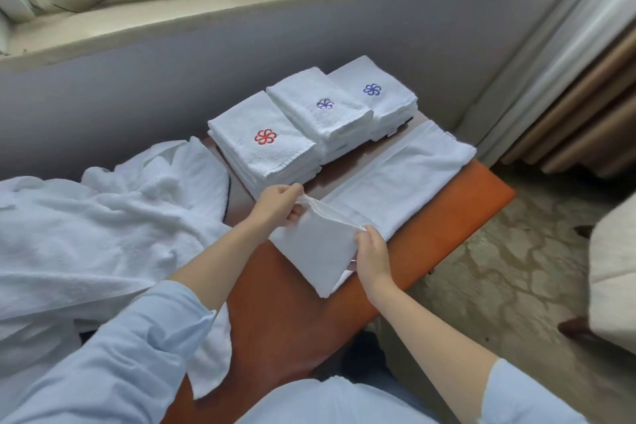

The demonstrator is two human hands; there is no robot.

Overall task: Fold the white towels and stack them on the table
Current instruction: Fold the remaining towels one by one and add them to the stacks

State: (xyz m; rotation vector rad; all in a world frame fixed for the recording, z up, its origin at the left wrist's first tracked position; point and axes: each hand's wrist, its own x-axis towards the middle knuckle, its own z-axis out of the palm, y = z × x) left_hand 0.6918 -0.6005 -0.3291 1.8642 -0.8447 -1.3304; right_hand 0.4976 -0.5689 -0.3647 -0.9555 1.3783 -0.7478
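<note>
Right now both hands work one towel (pixel 406 172), a long white strip lying diag. across the orange table (pixel 457 220) at frame ctr. The left hand (pixel 275 205) pinches one corner of the near end. The right hand (pixel 373 256) pinches the other corner, fingers curled on the cloth, w/ that end lifted off the table. Behind it, toward upper ctr, 3 folded stacks sit side by side: red-logo stack (pixel 265 148), purple-logo stack (pixel 320 110), blue-logo stack (pixel 375 93). A heap of loose white towels (pixel 103 224) fills mid left, touching the table's left edge.
</note>
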